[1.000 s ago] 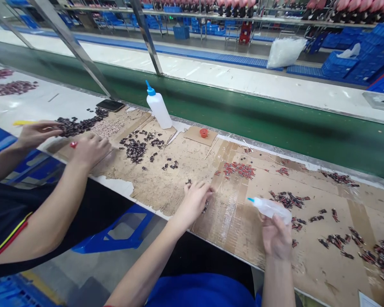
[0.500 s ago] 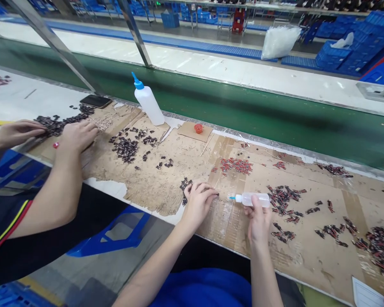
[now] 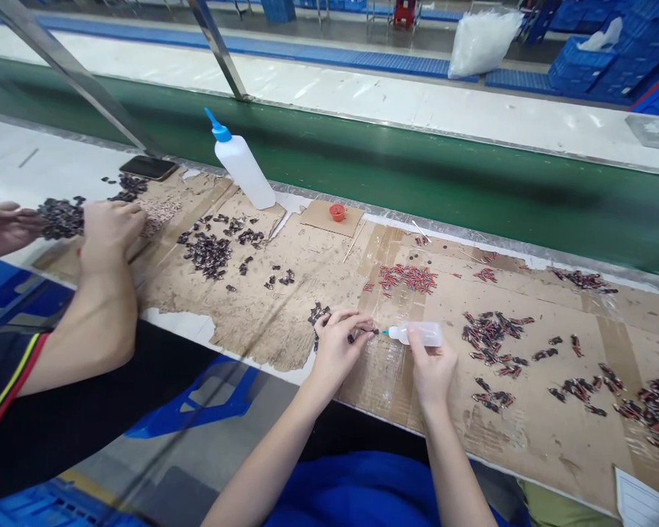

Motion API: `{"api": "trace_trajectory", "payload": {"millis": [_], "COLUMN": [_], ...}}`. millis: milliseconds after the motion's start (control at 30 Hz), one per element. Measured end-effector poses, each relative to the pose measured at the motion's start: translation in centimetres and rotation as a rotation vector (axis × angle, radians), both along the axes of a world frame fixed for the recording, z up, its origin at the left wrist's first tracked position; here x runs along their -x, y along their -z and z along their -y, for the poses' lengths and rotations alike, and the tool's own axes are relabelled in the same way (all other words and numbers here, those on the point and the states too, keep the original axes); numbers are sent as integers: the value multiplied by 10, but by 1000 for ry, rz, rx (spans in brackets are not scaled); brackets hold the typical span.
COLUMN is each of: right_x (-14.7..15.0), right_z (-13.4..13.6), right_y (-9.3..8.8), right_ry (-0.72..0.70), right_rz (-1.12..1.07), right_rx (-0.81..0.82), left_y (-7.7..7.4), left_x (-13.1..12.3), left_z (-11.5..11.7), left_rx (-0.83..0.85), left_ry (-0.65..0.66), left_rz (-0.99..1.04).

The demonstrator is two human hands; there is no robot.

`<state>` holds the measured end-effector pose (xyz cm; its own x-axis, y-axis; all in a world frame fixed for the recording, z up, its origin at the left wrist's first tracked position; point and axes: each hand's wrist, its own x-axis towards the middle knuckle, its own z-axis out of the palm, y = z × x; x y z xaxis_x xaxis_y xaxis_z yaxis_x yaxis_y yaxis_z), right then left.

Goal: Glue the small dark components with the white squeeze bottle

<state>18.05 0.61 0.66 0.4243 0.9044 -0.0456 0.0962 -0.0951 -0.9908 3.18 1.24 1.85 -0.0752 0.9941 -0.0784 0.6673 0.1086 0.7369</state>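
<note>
Between the fingertips of my left hand (image 3: 337, 338) is a small black part (image 3: 375, 331), pinched above the cardboard. My right hand (image 3: 435, 366) grips a small clear squeeze bottle (image 3: 425, 334), held level with its blue nozzle pointing left. That nozzle tip is right beside the black part; whether they touch I cannot tell. Dark small parts (image 3: 317, 315) lie just behind my left hand. Beyond both hands is a pile of small red pieces (image 3: 409, 278). Right of my right hand are piles of black-and-red parts (image 3: 491, 337).
A large white bottle with a blue cap (image 3: 244, 170) stands at the back left, near a red cup (image 3: 337, 212) and a phone (image 3: 148, 167). At left, a co-worker's hands (image 3: 110, 227) handle dark parts. A green conveyor (image 3: 389, 161) runs behind the cardboard-covered table (image 3: 274, 322).
My right hand has brought the squeeze bottle leftward, so its nozzle is now at the part in my left fingers. The co-worker's left hand has moved left. The camera view has tilted down slightly.
</note>
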Motion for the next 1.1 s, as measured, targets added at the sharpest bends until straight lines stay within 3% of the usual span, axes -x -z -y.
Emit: {"api": "trace_trajectory", "payload": {"millis": [1100], "right_x": [2], "right_z": [0], "right_y": [0], "right_ry": [-13], "right_rz": [-25], "right_rx": [6], "left_y": [2], "left_x": [-1], "left_z": [2], "left_rx": [7], "left_ry": [-9], "left_rz": [-40]}}
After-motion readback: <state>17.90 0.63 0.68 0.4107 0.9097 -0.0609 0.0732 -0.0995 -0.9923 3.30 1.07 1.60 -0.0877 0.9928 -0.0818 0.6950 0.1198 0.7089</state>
